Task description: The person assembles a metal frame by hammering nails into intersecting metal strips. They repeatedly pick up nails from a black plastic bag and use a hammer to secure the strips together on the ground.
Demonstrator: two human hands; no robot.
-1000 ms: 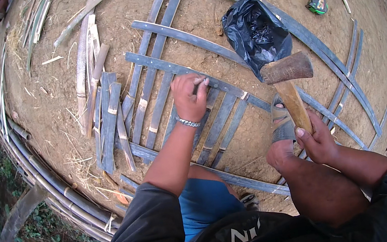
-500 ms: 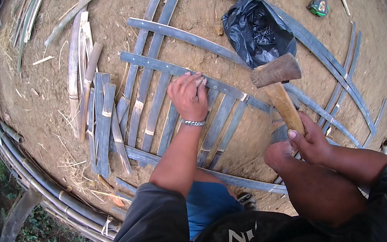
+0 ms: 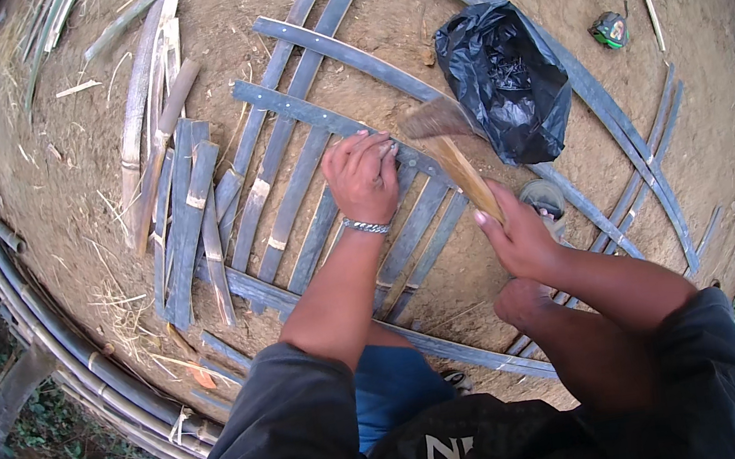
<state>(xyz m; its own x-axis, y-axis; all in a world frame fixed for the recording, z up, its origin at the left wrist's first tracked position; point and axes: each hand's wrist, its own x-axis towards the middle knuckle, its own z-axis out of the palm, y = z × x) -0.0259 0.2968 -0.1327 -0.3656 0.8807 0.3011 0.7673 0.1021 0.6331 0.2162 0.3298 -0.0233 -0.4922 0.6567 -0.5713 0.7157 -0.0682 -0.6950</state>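
My right hand grips the wooden handle of a hatchet, its blurred head close beside my left hand. The fingers of my left hand are curled and pinched together on a grey bamboo crosspiece; whatever lies between their tips is hidden. That crosspiece lies over several split bamboo slats, forming a ladder-like frame on the dirt. Dark nails fill the bottom of an open black plastic bag, just right of the hatchet head.
A green-and-black tape measure rests on the ground at the far right. Loose bamboo strips are piled left of the frame. Long curved strips pass behind the bag. Bamboo poles edge the dirt on the left, with plants beyond.
The hatchet has swung left and slightly up, from beside the bag to near my left hand. My left hand stays on the crosspiece. The view has shifted a little.
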